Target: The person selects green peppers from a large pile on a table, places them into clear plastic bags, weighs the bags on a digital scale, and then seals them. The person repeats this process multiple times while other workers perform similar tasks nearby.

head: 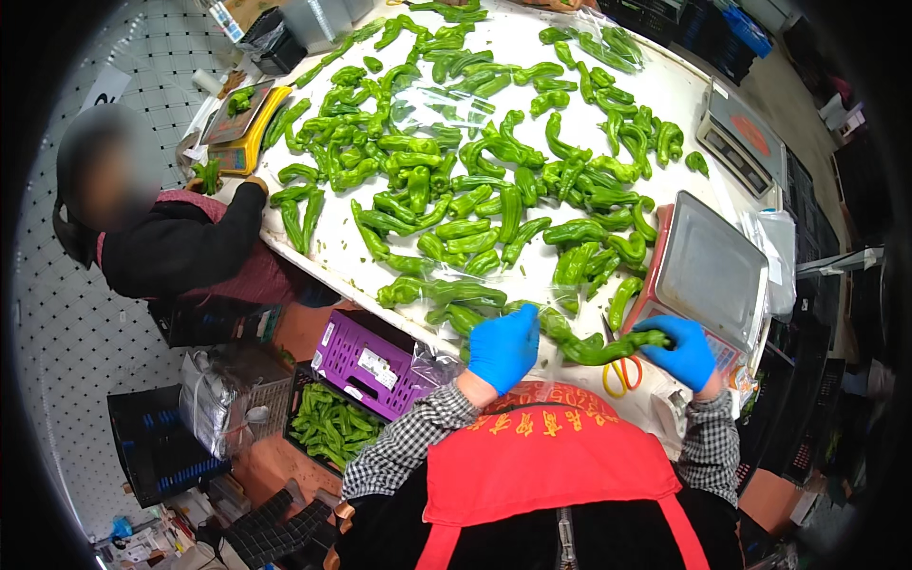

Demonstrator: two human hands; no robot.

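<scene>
My left hand (504,349), in a blue glove, is closed on the edge of a clear plastic bag (434,274) at the near edge of the white table. Green peppers lie in and under the clear film, so which are inside is hard to tell. My right hand (678,350), also gloved in blue, grips the end of a long curved green pepper (605,350), whose other end reaches to the bag's mouth. Scissors with red and yellow handles (621,377) lie between my hands, near the table edge. Many loose green peppers (420,182) spread over the table beyond.
A red scale (709,263) with a grey tray stands at right, another scale (741,135) behind it. At left, a co-worker (192,235) handles peppers beside a yellow scale (249,135). A purple crate (367,363) and a crate of peppers (335,424) are below the table edge.
</scene>
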